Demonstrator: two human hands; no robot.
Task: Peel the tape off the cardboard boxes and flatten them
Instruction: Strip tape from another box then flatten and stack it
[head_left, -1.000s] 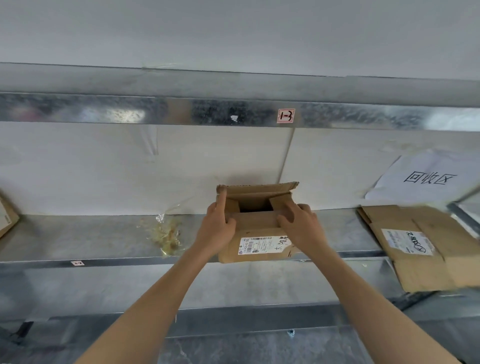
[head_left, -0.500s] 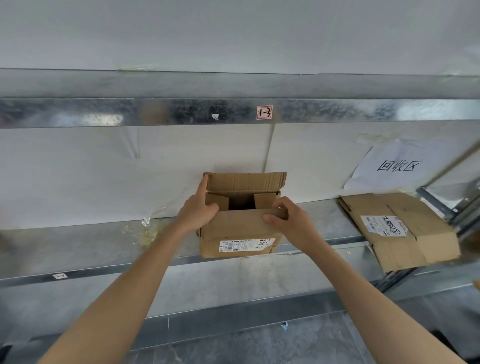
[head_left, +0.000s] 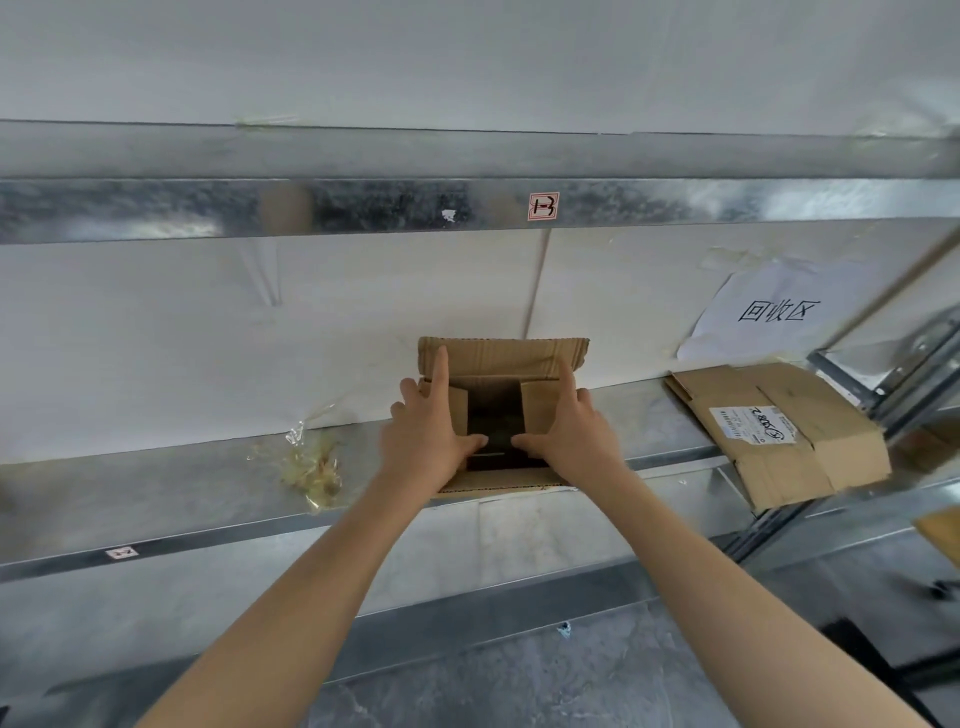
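Pressing left hand and right hand flat onto the side flaps of an open cardboard box, all fingers straight and spread, gripping nothing. Covering most of both side flaps with the palms, leaving only a dark strip of the box's inside showing between them, too dim to read. Pointing each forefinger up along the raised back flap; turning both thumbs inward over the opening, tips near but apart. Losing both forearms at the bottom edge of the frame. Blurring beyond reading the print on the white shipping label of a flattened box at right.

Standing the open box on a galvanised metal shelf, close to its front edge, with the back flap rising before a white wall panel; being unable to tell whether flap and wall are touching. Running a second metal shelf overhead, across the whole width. Showing mottled grey floor below.

Counting two boxes: the open one under the hands, and the flattened one lying well to the right on the same shelf, overhanging its front edge and carrying that single label. Counting one crumpled wad of clear tape lying left of the open box, apart from it; one paper sign with three printed characters, fixed to the wall above the flattened box; one red-and-white sticker on the upper shelf's rim; one small sticker on the lower shelf's front edge.
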